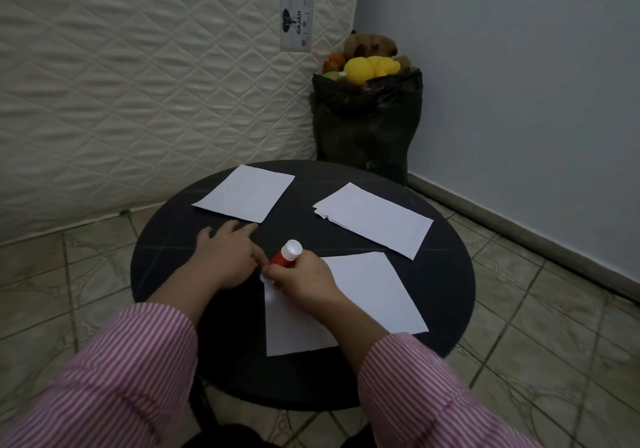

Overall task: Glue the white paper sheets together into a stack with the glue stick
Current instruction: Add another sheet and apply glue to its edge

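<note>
Two striped pink sleeves (114,371) come up from the bottom of my view, and past them both hands meet over the round black tabletop (166,250). My right hand (304,283) has its fingers (277,271) curled round the red barrel of the glue stick (286,254), which tilts up and away from them with its white end uppermost; I cannot tell whether that end is a cap or the base. Under those fingers and spreading to their right lies the nearest white sheet (367,291), flat on the tabletop, its near-left corner just below my right wrist. My left hand (225,257) sits just left of the glue stick, palm down, fingers mostly straight and resting on the tabletop; its thumb side reaches toward the corner of the near sheet, though whether it pins the paper I cannot tell. Beyond the left fingertips, almost touching them, lies a single white sheet (246,193). Farther right of the right-hand fingers, apart from the near sheet, lies a loose stack of white sheets (375,219) with uneven edges showing at its left corner. Behind the tabletop a quilted mattress (138,84) leans upright, and beside it stands a black bag (367,125) filled with soft toys (370,56).
</note>
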